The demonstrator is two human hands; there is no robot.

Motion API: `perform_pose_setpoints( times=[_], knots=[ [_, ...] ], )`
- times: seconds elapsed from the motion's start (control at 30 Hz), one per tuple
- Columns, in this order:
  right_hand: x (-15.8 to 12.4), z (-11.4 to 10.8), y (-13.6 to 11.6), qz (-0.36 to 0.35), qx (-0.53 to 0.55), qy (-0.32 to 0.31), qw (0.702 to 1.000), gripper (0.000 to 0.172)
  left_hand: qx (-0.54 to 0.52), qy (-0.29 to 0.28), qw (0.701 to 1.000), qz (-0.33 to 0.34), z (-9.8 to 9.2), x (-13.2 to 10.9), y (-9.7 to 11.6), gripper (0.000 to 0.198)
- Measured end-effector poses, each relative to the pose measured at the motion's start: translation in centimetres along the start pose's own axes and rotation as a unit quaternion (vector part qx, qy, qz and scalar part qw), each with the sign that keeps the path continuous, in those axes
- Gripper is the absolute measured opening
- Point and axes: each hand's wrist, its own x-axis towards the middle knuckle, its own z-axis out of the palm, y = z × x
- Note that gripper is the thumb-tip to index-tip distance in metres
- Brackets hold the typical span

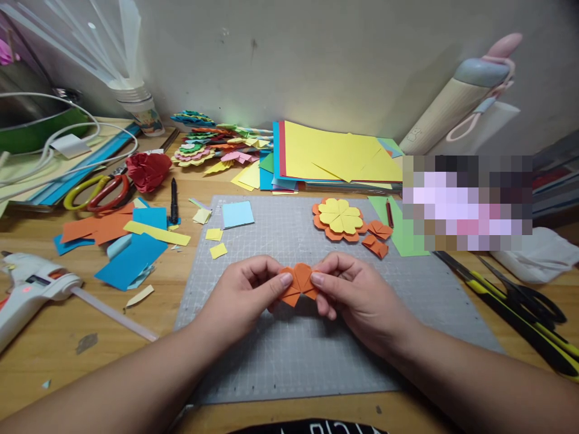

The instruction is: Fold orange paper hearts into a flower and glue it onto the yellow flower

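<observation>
Both hands pinch a folded orange paper piece (298, 284) just above the grey cutting mat (289, 355). My left hand (246, 292) grips its left side with thumb and fingers closed. My right hand (348, 289) grips its right side the same way. Beyond them on the mat lies a yellow-and-orange paper flower (339, 218), with two small folded orange pieces (377, 236) beside it.
A glue gun (31, 289) lies at the left edge. Blue, orange and yellow paper scraps (131, 241), a black pen (174, 202) and red-yellow scissors (97, 191) sit left. Stacked coloured sheets (335, 158) are behind the mat; black-yellow scissors (520, 307) right.
</observation>
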Motion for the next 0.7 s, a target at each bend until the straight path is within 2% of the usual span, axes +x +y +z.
perform_pose_setpoints(
  times=[0.5, 0.7],
  knots=[
    [0.04, 0.14, -0.04, 0.000, -0.008, 0.010, 1.000, 0.027, 0.013, -0.007, 1.000, -0.017, -0.03, -0.14, -0.11, 0.024],
    [-0.12, 0.27, -0.29, 0.001, -0.036, -0.006, 0.999, 0.027, 0.018, -0.032, 0.999, -0.014, 0.00, -0.29, -0.17, 0.020]
  ],
)
